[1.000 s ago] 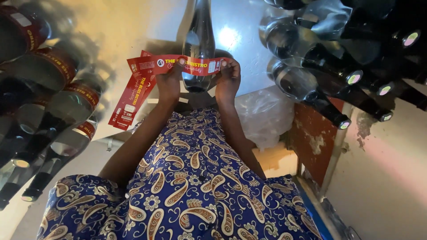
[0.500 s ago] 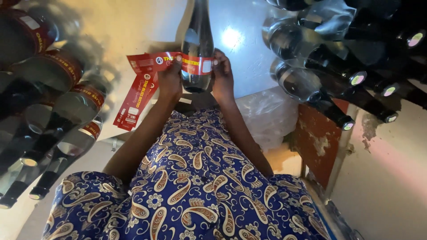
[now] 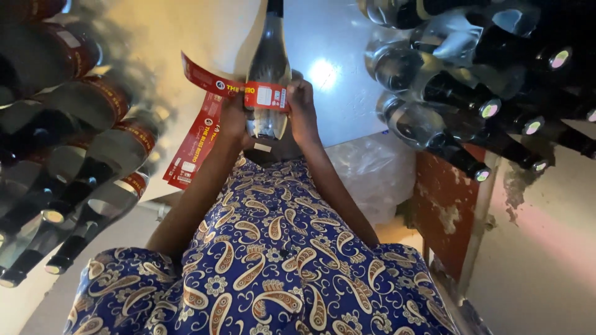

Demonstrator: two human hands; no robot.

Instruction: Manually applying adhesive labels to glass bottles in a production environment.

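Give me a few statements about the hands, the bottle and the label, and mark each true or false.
1. Both hands are on the dark bottle. True.
2. The red label wraps the bottle's body. True.
3. The label is blue. False: it is red.
4. The left hand hangs free. False: it is on the bottle, at the label's side.
5. The right hand presses the label's end. True.

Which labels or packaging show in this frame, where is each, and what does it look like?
Red label strip: wrapped across the dark bottle, pressed by left hand and right hand; white patch.
Loose red labels: hanging below the left hand, long strips.
Red bands: on stacked bottles at left.
Clear plastic bag: right of the arms, crumpled.
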